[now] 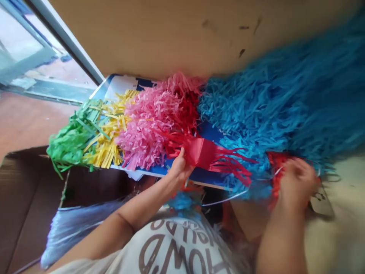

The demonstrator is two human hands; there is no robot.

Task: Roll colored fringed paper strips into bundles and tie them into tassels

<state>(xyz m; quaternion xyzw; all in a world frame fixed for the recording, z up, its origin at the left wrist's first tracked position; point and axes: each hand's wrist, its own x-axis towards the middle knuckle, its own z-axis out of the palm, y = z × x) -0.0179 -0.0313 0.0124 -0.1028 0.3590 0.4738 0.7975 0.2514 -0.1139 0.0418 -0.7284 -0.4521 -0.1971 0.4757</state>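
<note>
My left hand [181, 165] is closed on a sheet of red fringed tissue paper [202, 152], thumb on top, with cut strips hanging from both ends. My right hand [300, 177], blurred, has its fingers curled beside orange-red fringed paper [275, 175]; what it grips is hard to make out. A thin white string [228, 198] runs from near my lap towards that hand. Beyond my hands lie heaps of fringed paper: green [68, 140], yellow [107, 146], pink [151, 121], dark red [188, 110] and a large blue one [256, 102].
The heaps rest on a blue-and-white board [211, 133] against a tan wall [171, 38]. At left stands an open brown cardboard box [25, 198], with pale lilac strands [76, 228] beside it. A flat rectangular object [322, 203] lies right of my right hand.
</note>
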